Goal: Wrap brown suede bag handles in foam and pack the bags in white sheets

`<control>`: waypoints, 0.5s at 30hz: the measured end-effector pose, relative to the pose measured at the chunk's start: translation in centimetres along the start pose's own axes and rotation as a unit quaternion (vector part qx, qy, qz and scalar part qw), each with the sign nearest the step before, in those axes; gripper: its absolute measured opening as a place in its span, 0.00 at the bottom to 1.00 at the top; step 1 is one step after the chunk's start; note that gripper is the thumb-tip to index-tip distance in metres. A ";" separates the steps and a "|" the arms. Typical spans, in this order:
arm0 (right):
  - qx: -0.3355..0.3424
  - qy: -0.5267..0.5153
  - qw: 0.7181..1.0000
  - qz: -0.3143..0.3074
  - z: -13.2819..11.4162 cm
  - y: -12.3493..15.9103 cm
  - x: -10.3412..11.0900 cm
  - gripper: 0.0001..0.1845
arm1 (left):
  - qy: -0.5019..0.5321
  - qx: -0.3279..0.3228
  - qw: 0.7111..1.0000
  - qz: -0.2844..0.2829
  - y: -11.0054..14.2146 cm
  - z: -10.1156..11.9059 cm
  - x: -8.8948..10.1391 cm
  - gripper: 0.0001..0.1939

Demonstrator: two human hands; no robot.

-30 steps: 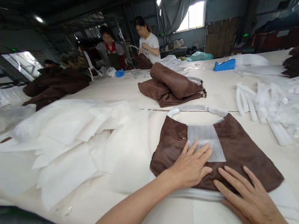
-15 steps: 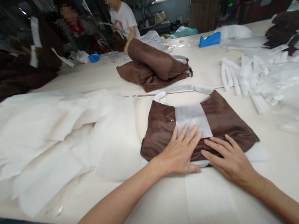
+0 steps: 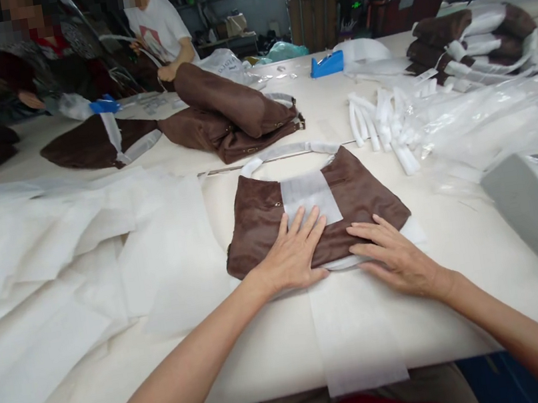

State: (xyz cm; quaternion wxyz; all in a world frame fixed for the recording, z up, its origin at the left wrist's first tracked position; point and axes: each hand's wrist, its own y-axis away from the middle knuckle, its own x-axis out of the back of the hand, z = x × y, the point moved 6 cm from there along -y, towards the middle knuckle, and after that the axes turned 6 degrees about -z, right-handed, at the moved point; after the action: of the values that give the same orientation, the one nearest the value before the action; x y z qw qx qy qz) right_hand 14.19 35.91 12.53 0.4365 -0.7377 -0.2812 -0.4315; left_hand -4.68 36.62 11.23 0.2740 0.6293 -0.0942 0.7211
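Note:
A brown handbag (image 3: 369, 193) lies flat on the table in front of me, its handle (image 3: 286, 150) wrapped in white padding. A white foam sheet (image 3: 311, 195) runs down the middle of its front. My left hand (image 3: 294, 251) rests open on the bag's lower front, fingertips on the end of that sheet. To its right, my right hand (image 3: 393, 254) lies with fingers spread on the lower right part of the bag. Beneath the bag, a strip of thin white sheet (image 3: 360, 336) sticks out and hangs over the table's front edge.
Loose white sheets (image 3: 69, 251) cover the left side. Behind the bag lie more brown bags (image 3: 236, 115). On the right are white foam strips (image 3: 378, 118), clear plastic (image 3: 480, 123) and a grey tape dispenser (image 3: 529, 216). A blue dispenser (image 3: 327, 64) and co-workers (image 3: 162, 25) are farther back.
The view has swung right and down, bringing in the grey dispenser. Another brown bag now lies on the table at back left. Both my hands stay on the handbag, the right slightly farther right.

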 end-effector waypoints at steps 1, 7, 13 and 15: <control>-0.003 -0.012 1.000 0.012 -0.3 0.5 0.7 0.14 | 0.002 0.002 1.000 0.000 0.0 0.0 0.0 0.52; 0.006 -0.052 0.994 -0.093 -4.4 5.5 1.2 0.31 | 0.008 0.001 1.000 -0.002 0.1 0.0 0.3 0.52; 0.036 -0.034 0.969 -0.244 -7.7 7.1 -1.3 0.50 | 0.005 0.004 1.000 -0.003 0.2 -0.2 0.4 0.52; 0.058 -0.031 0.968 -0.241 -7.9 6.8 -1.6 0.48 | 0.010 0.005 1.000 -0.006 0.3 -0.2 0.4 0.53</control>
State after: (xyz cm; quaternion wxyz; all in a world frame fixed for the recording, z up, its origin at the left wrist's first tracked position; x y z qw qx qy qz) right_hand 15.71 25.72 10.30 0.3532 -0.6347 -0.4886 -0.4835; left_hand -5.04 36.56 11.65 0.2756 0.6244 -0.0841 0.7260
